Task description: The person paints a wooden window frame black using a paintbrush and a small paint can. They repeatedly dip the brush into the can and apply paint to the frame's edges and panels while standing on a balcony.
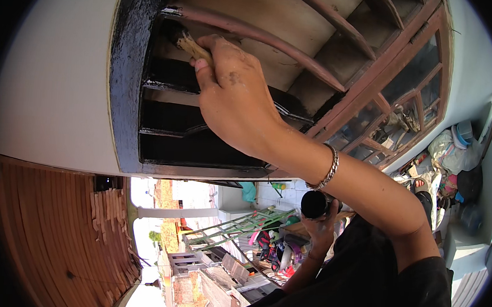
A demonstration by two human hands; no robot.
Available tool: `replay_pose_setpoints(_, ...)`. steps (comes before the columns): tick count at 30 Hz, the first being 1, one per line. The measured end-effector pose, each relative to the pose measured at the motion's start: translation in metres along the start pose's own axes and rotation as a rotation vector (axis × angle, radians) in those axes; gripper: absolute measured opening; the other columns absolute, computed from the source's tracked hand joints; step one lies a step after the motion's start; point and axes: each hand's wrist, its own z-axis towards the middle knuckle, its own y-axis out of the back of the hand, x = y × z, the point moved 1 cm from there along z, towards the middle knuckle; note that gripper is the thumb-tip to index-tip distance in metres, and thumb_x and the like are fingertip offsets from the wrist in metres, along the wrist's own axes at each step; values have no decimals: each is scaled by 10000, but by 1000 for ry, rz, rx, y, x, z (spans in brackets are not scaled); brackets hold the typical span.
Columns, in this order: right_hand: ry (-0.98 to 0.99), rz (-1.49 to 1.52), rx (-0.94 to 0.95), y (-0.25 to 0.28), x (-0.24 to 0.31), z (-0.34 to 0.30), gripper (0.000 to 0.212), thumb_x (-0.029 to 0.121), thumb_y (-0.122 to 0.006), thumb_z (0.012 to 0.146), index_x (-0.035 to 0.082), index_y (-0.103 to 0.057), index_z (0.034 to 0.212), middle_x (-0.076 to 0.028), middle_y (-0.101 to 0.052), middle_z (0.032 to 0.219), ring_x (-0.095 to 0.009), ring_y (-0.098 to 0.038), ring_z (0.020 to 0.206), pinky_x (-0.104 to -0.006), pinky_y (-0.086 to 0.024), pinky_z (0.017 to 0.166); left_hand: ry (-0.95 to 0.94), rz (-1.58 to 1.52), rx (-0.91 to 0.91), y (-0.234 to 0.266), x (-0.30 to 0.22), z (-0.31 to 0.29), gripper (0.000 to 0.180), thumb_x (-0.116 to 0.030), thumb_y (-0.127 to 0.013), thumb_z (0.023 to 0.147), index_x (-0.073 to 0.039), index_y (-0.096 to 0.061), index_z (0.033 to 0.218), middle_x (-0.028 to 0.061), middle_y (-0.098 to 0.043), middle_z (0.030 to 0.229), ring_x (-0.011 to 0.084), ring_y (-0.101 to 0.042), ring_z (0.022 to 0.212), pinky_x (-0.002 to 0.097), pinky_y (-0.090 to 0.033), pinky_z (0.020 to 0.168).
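My right hand (228,76) grips a paintbrush (193,46) by its pale wooden handle, thumb and fingers closed round it. The brush's dark bristles (174,31) are at the left side of a slatted wooden frame (132,79), just under a curved reddish-brown slat (259,33). Glossy black paint covers the frame's left upright and the lower slats (171,86); the upper slats are still brown. Lower down, my left hand (321,228) is closed round a small container (315,205) with a black round face. Its contents are hard to make out.
A brown-framed glass window (398,101) adjoins the slats on the right. A pale wall (53,80) lies left, with a wooden plank ceiling (55,226) below it in the picture. Green metal ladder-like bars (236,229) and piled belongings (454,149) stand farther off.
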Motion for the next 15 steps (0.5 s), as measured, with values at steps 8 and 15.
replay_pose_setpoints(8,84,-28,-60,24,2,-46,263,51,-534,1053,-71,-586,1280,-184,-694,1027,-210,-663,838,-332,-508,749,-184,95,-49,5,6,-3,364,2,-842,767,10,-639,1069,67,-715,998,129,-663,871,274,-520,769)
replay_pose_setpoints(15,214,-52,-150,-3,12,-30,245,24,-538,1041,-73,-570,1264,-209,-657,1016,-361,-660,903,-382,-506,787,-135,72,-19,19,25,-3,384,-3,-854,763,17,-649,1087,51,-721,979,127,-666,878,284,-529,761)
